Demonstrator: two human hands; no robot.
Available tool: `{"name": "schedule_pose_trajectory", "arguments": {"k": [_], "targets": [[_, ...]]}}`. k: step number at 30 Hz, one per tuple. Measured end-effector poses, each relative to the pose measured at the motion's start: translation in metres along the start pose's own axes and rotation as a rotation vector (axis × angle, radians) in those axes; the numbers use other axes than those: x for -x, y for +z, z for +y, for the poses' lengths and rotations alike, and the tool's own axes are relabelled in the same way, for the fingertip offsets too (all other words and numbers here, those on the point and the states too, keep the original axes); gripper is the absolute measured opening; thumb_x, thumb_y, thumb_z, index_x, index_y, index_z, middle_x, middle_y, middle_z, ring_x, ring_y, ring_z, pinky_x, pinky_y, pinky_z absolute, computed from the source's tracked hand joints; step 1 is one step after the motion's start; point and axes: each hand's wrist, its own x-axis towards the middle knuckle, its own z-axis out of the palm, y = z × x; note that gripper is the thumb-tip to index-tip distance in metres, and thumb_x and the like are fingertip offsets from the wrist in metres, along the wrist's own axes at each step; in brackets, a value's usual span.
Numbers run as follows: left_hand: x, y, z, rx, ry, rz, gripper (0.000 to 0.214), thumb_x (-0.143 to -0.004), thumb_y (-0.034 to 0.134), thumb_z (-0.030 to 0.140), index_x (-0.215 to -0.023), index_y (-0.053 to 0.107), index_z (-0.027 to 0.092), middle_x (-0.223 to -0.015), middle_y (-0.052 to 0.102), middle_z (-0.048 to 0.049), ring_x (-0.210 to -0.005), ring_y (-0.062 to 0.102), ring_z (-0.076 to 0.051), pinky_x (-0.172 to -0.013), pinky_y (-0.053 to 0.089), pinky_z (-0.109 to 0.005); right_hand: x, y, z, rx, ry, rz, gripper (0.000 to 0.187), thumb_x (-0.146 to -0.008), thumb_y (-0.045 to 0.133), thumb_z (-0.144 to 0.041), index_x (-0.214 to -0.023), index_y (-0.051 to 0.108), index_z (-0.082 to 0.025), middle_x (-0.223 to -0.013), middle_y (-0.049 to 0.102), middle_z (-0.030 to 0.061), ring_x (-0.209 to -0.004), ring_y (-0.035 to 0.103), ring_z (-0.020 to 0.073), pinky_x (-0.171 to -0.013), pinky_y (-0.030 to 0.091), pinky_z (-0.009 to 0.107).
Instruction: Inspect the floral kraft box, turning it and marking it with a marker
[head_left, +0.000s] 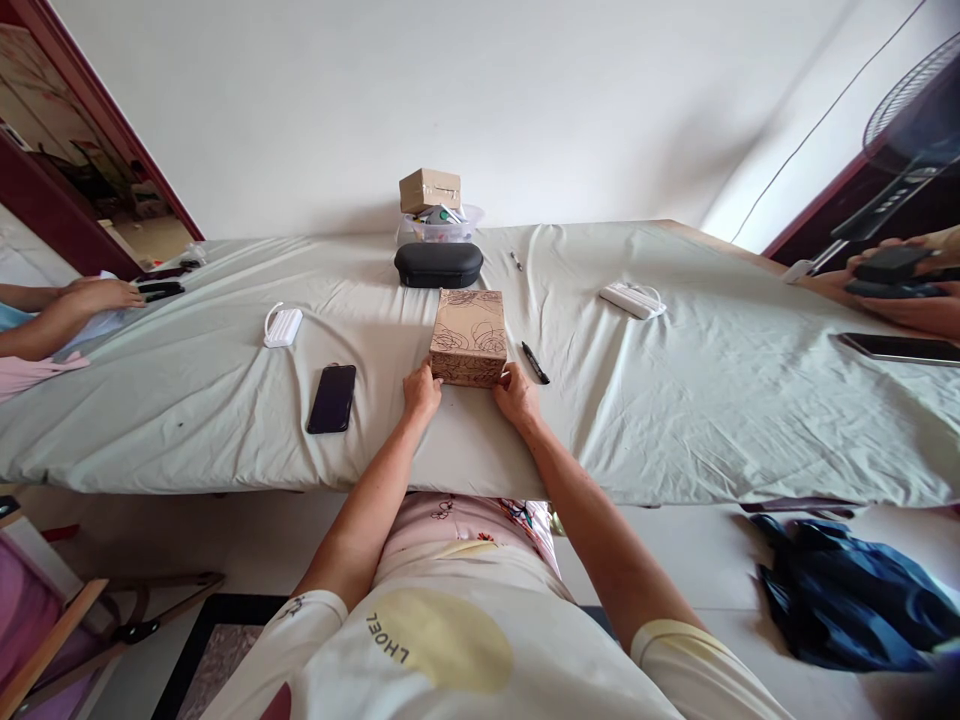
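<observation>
Gripping patterned box point(469, 335), left hand point(421, 392), right hand point(516, 395), near corners

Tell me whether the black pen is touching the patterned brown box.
Apart. The head view shows a strip of grey cloth between the black pen and the right side of the patterned box.

On my feed the wearer's white short-sleeved T-shirt point(450, 650) shows a pale yellow disc, dark letters LHOEL and a yellow band on the right cuff. I see a pink floral-printed garment point(465, 522) over the lap. The arms are bare down to the left hand point(422, 392) and right hand point(516, 395).
</observation>
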Motion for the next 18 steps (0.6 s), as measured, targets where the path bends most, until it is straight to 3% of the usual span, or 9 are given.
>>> {"name": "schedule_pose_trajectory", "arguments": {"k": [4, 11, 15, 18], "targets": [[-0.002, -0.001, -0.001, -0.033, -0.019, -0.042, 0.024, -0.101, 0.055, 0.016, -0.124, 0.062, 0.016, -0.118, 0.076, -0.0172, -0.117, 0.071, -0.025, -0.100, 0.047, -0.034, 0.000, 0.000, 0.000, -0.014, 0.010, 0.001, 0.030, -0.069, 0.052, -0.021, -0.098, 0.058, -0.023, -0.079, 0.070, 0.0018, -0.075, 0.062, 0.0212, -0.070, 0.044, 0.032], [-0.003, 0.000, -0.001, -0.031, -0.048, -0.041, 0.030, -0.100, 0.046, 0.008, -0.124, 0.062, 0.015, -0.117, 0.076, -0.0171, -0.119, 0.070, -0.022, -0.102, 0.047, -0.033, 0.000, -0.002, -0.003, -0.032, 0.020, -0.019, 0.029, -0.069, 0.054, -0.022, -0.097, 0.061, -0.022, -0.081, 0.070, 0.0025, -0.075, 0.061, 0.0207, -0.073, 0.047, 0.033], [-0.002, -0.001, -0.004, -0.038, -0.094, 0.018, 0.028, -0.100, 0.048, 0.012, -0.122, 0.064, 0.015, -0.120, 0.075, -0.0176, -0.122, 0.068, -0.026, -0.104, 0.048, -0.037, 0.002, -0.005, -0.008, -0.032, -0.023, -0.052, 0.017, -0.069, 0.054, -0.023, -0.085, 0.059, -0.022, -0.080, 0.068, 0.0026, -0.073, 0.060, 0.0192, -0.076, 0.048, 0.033], [-0.001, -0.001, -0.006, 0.003, -0.106, 0.095, 0.038, -0.096, 0.051, 0.012, -0.133, 0.060, 0.015, -0.126, 0.072, -0.0186, -0.124, 0.067, -0.029, -0.107, 0.048, -0.041, 0.005, -0.005, -0.012, -0.040, -0.098, -0.101, 0.013, -0.069, 0.054, -0.023, -0.082, 0.057, -0.023, -0.077, 0.067, 0.0012, -0.070, 0.059, 0.0176, -0.073, 0.048, 0.031]]}}
